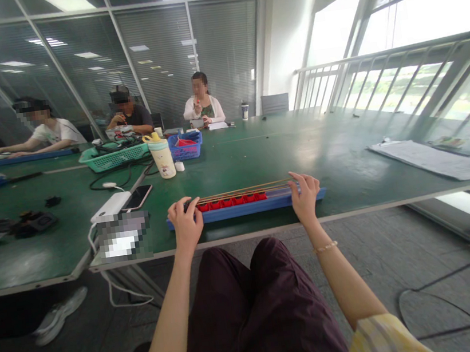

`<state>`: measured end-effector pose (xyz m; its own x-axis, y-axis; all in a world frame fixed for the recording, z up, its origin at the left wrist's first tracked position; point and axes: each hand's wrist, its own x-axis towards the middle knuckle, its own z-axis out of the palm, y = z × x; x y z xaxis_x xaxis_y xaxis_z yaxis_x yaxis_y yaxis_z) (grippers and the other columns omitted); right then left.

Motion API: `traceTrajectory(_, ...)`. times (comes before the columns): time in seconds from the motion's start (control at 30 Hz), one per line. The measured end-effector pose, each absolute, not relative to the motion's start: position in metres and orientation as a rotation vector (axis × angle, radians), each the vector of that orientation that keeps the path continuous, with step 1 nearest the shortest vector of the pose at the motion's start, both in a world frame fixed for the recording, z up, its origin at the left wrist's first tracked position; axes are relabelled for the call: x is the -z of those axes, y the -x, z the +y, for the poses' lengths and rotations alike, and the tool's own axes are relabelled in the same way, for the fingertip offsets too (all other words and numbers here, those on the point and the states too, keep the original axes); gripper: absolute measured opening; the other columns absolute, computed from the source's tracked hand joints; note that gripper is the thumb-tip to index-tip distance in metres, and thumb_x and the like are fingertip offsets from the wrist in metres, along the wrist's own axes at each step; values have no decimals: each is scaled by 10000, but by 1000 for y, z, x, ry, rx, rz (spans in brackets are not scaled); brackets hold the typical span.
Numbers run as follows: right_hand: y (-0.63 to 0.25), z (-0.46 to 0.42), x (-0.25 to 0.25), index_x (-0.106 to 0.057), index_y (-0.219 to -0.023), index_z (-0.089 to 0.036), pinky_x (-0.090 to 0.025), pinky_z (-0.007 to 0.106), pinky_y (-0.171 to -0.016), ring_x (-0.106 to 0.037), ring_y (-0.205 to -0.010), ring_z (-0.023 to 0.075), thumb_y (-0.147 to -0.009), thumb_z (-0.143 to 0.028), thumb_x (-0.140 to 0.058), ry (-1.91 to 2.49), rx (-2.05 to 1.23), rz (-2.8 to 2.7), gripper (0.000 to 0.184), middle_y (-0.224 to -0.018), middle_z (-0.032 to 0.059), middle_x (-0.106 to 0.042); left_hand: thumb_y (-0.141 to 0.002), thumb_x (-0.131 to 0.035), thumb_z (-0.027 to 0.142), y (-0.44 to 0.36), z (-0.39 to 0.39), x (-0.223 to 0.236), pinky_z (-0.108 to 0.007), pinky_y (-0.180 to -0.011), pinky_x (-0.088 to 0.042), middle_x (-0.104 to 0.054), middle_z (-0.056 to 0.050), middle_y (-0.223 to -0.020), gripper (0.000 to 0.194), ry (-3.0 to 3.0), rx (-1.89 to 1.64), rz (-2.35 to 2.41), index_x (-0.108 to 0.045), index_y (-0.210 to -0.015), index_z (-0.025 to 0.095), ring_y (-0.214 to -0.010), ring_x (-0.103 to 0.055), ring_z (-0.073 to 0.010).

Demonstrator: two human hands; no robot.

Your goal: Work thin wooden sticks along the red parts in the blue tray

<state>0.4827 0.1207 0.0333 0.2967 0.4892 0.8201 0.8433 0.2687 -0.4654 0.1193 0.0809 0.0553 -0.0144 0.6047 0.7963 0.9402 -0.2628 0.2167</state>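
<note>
The green table [335,145] stretches out before you. Near its front edge lies the long blue tray [239,210], crosswise in front of your knees. Farther off to the left stands the teal basket [117,157], with the smaller blue basket [187,151] beyond the yellow-lidded cup [162,159]. Your left hand [186,221] curls over the tray's left end and your right hand [305,197] over its right end, fingers bent; you cannot tell whether they grip the tray itself or the cords. Red pieces [232,202] sit in a row along the tray's left and middle, and thin orange cords [243,191] run above them between your hands.
</note>
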Motion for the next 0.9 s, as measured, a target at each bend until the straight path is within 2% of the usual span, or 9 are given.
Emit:
traceTrajectory(0.3,-484,118,-35,-741,-1030,-243,-362,414,-920,-456,-937,242,-983,-423,-424,1377,347,-1334,368,-957,85,-540,-881,-503,198,-120,81,-56,-485,-1007,-378,-595,-109,-1253,365,1880,1186,-1595,-720,-1167,260,-1164,-420,-314)
traceTrajectory(0.47,-484,116,-37,-727,-949,-229,-373,402,-930,-484,-982,244,-977,-414,-441,1333,336,-1312,341,-1083,101,-598,-901,-489,198,-120,80,-58,-463,-1010,-376,-607,-102,-1242,362,1894,1209,-1585,-700,-1190,253,-1154,-432,-299)
traceTrajectory(0.63,-487,118,-36,-690,-932,-214,-363,408,-971,-552,-1022,245,-980,-378,-410,1299,300,-1297,327,-1042,93,-654,-916,-473,192,-119,78,-59,-443,-972,-384,-636,-85,-1215,324,1957,1199,-1566,-713,-1121,262,-1133,-454,-281)
traceTrajectory(0.9,-488,119,-35,-672,-908,-212,-375,395,-937,-582,-991,242,-987,-388,-385,1326,324,-1247,346,-1013,95,-668,-911,-475,187,-118,78,-57,-445,-968,-375,-657,-79,-1164,322,1953,1191,-1561,-713,-1114,262,-1116,-458,-285)
